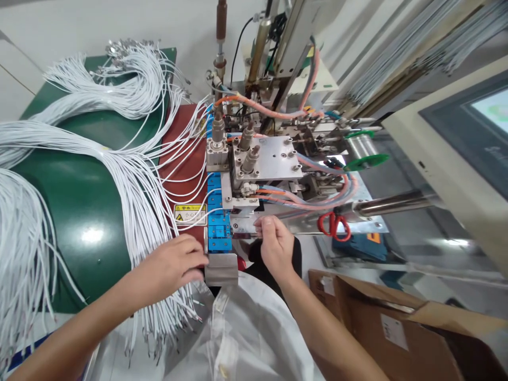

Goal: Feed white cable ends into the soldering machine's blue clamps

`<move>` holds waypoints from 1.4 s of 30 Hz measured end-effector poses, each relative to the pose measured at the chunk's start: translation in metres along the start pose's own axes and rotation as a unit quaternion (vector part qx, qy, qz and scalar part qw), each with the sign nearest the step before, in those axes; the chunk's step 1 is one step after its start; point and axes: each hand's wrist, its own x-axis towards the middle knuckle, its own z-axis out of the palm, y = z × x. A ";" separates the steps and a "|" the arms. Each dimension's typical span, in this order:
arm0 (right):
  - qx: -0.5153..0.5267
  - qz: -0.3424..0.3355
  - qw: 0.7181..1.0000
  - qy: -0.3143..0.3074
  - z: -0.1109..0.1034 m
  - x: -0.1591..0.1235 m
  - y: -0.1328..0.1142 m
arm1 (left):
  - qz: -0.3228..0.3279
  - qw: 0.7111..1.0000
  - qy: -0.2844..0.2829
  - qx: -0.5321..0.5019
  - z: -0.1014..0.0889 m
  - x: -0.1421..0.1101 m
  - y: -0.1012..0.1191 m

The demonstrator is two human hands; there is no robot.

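Note:
My left hand (173,265) hovers over the loose ends of a white cable bundle (130,196), left of the row of blue clamps (219,231). Its fingers are loosely bent and the thumb stands apart, with nothing visible between them. My right hand (275,244) is closed, thumb against curled fingers, just in front of the machine's metal plate (244,225). Whatever it may hold is hidden or too small to make out. Several white cables run from the bundle into the blue clamps, their far ends under the machine's metal block (270,159).
More white cables (111,95) lie on the green table (95,222). Right of the machine are a solder wire spool (361,151), red-handled scissors (334,226) and a screen (472,121). Cardboard boxes (381,328) stand at lower right. A warning label (190,214) sits beside the clamps.

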 end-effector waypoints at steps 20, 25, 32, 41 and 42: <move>0.021 -0.095 0.989 -0.115 0.000 -0.018 -0.039 | -0.112 0.954 0.198 -0.194 0.019 0.042 0.027; 0.047 -0.051 0.994 -0.084 0.009 -0.021 -0.036 | -0.169 0.924 0.228 -0.255 0.021 0.045 0.029; 0.004 -0.108 0.991 -0.075 0.012 -0.018 -0.044 | -0.192 0.917 0.214 -0.277 0.025 0.044 0.027; 0.057 -0.011 0.997 -0.055 0.023 -0.023 -0.041 | -0.239 0.877 0.238 -0.344 0.030 0.048 0.031; 0.065 -0.001 0.997 -0.052 0.025 -0.024 -0.041 | -0.241 0.872 0.243 -0.349 0.032 0.048 0.031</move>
